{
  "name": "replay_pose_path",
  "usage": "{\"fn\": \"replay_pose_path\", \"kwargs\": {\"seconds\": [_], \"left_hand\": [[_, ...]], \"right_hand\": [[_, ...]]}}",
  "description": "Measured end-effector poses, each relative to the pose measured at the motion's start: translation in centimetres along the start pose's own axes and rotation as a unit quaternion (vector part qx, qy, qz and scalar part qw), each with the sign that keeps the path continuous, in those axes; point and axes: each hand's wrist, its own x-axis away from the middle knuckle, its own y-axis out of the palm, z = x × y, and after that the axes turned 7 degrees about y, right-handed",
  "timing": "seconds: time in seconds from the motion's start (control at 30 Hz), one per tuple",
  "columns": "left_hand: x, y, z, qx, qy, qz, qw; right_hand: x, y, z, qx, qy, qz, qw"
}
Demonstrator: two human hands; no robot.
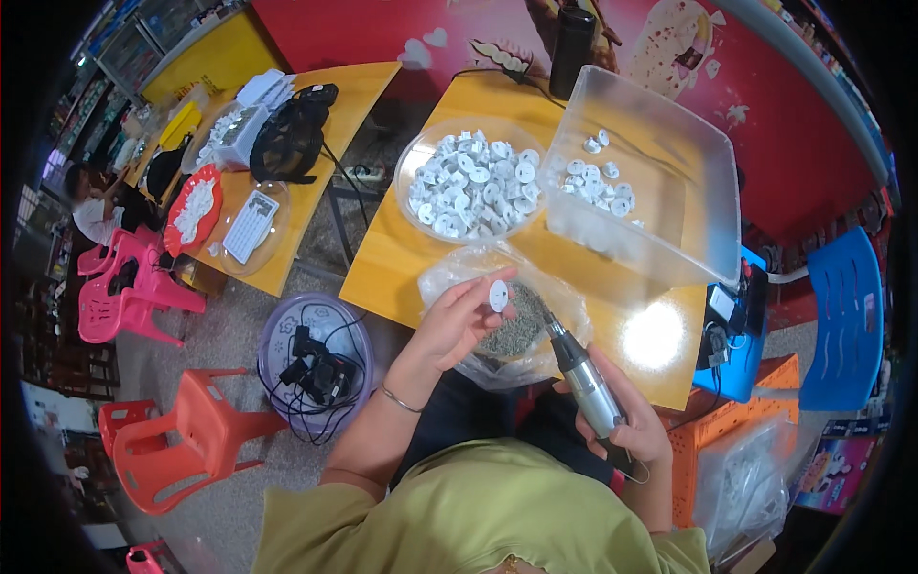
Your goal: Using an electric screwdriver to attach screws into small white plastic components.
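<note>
Between the fingertips of my left hand [457, 323] is a small round white plastic part [498, 296], its flat face toward me. My right hand [626, 411] is wrapped round a silver and black electric screwdriver [590, 387], whose bit points up and left, apart from the white part. Under both hands lies a clear plastic bag [459, 268] spread open, with a heap of small grey screws [521, 330] in it. Beyond it a round clear tray [409, 153] is piled with similar white parts [473, 187].
A large translucent bin [660, 253] at the right of the yellow table [382, 273] holds several white parts. Behind it stands a black bottle [572, 53]. A purple basin [335, 421] with black cables sits on the floor to the left, near an orange chair [196, 430].
</note>
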Motion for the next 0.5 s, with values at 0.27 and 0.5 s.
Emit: {"fn": "replay_pose_path", "kwargs": {"seconds": [0.27, 0.5], "left_hand": [[-0.2, 0.5, 0.3, -0.001, 0.029, -0.055, 0.998], [-1.0, 0.1, -0.5, 0.009, 0.084, 0.011, 0.996]], "right_hand": [[-0.7, 0.3, -0.4, 0.020, 0.010, -0.009, 1.000], [-0.9, 0.4, -0.6, 0.016, 0.020, -0.038, 0.999]]}}
